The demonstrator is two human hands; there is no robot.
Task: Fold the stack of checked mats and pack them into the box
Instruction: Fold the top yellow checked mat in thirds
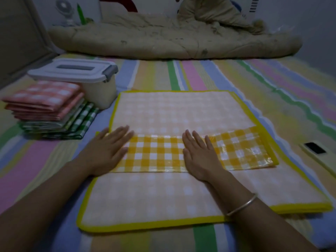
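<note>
A yellow-edged checked mat (178,110) lies spread across the middle of the bed (181,73), reaching almost to the near edge. Its far part shows a pale, washed-out side, and so does the part nearest the person. Between them runs a band of glossy yellow-and-white check, which ends in a yellow border toward the bed's right edge.

Both hands are down on that band. The left hand (107,150) lies palm down at the band's left end, fingers straight and a little spread, its fingertips touching the pale far part. The right hand (200,157) lies flat near the band's middle, fingers also straight and pointing away from the person. Neither hand grips anything; they simply press on the surface. A thin bangle (241,204) sits on the right wrist.

Toward the bed's left edge is a stack (49,106) of folded mats (pink checks on top, green checks below). The box (99,93) stands just behind the stack, touching or nearly touching the spread mat's far left corner. Its white lid (72,71) is on, with grey clasps.

A rumpled beige quilt (163,39) lies along the far edge. A phone (315,148) rests by the right edge, and a small fan (63,8) stands beyond the far left corner.
</note>
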